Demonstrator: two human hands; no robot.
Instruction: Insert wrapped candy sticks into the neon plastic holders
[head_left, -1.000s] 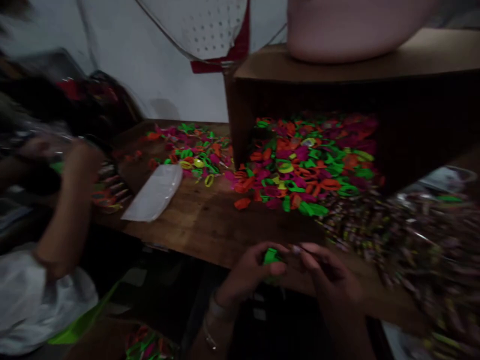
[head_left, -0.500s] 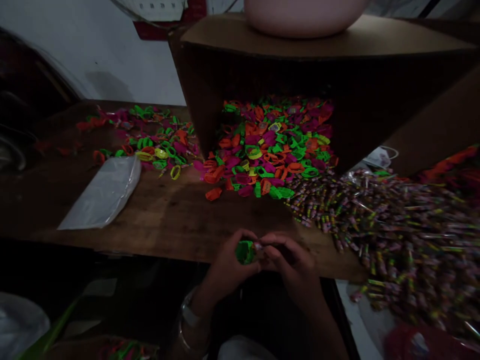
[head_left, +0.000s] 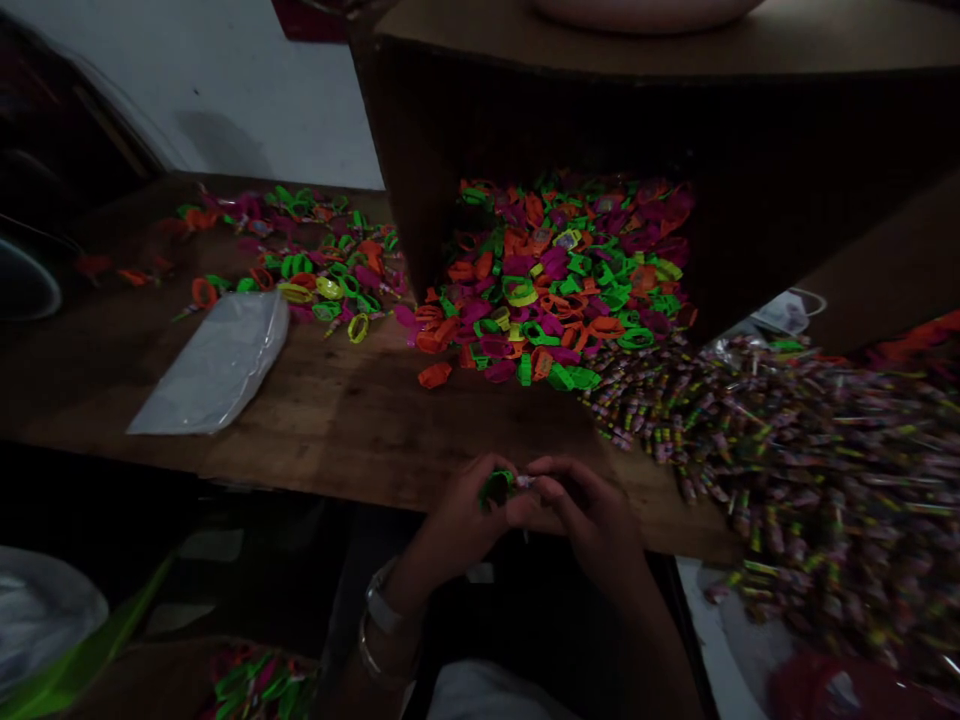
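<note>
My left hand (head_left: 461, 515) and my right hand (head_left: 577, 510) meet at the near edge of a wooden table (head_left: 337, 420). The left hand's fingers are closed round a small green plastic ring (head_left: 495, 487). The right hand pinches a small pale piece against that ring; what it is I cannot make out. Bangles circle my left wrist. A heap of green, orange, pink and yellow plastic rings (head_left: 555, 280) lies farther back, spilling out of a dark cardboard box (head_left: 675, 120).
More rings (head_left: 315, 265) are scattered at the back left. A clear plastic bag (head_left: 217, 365) lies flat on the left. A big heap of thin wrapped sticks (head_left: 810, 450) fills the right side. A pink basin sits on top of the box.
The camera has swung right and down, so the person at the left is out of view. My hands stay together on the green ring, a little closer over it.
</note>
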